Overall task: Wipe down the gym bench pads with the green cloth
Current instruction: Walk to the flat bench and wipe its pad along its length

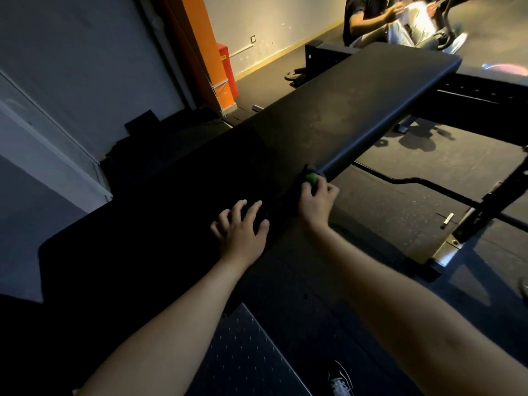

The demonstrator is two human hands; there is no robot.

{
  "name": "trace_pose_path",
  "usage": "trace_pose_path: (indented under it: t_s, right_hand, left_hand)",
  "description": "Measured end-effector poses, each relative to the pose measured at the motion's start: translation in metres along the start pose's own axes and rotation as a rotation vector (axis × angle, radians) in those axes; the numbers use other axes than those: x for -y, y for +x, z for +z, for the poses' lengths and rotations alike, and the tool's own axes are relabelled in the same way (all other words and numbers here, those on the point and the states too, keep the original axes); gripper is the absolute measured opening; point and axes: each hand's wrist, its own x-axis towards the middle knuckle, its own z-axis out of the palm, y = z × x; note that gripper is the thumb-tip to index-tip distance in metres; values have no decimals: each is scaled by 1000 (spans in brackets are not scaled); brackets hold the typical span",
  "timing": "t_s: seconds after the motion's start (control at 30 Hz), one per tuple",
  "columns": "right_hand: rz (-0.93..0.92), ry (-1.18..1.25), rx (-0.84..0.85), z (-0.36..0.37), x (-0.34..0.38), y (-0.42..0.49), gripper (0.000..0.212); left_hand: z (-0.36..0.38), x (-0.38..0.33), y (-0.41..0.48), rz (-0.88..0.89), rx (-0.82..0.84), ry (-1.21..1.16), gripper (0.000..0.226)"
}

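Leftward, one left hand (243, 227) is laid flat, fingers spread, on the long black bench pad (357, 104). Just beside it, one green cloth (311, 178) is gripped by the curled right hand (315, 202) against the pad's right edge.

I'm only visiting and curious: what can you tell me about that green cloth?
The cloth shows only as a small bright green wad; the rest is hidden. The right hand grips it with curled fingers, holding it at the side edge of the black bench pad. Its weave and full size cannot be told.
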Motion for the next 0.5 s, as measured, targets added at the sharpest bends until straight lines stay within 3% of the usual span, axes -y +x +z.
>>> trace_pose_path:
  t_s: [0.1,0.23,0.37,0.5]
  right_hand:
    - [66,-56,47,10,-1,17,9]
    - [50,-98,51,27,-12,-13,20]
    - [30,-81,191,32,-21,-47,25]
    - [-88,-130,333,17,-26,-46,15]
  left_hand:
    - [1,-5,4,-24,9,-16,49]
    - [0,-8,4,-49,18,-4,49]
    - [-1,-15,5,-76,10,14,47]
    - [3,-21,7,-92,-26,26,46]
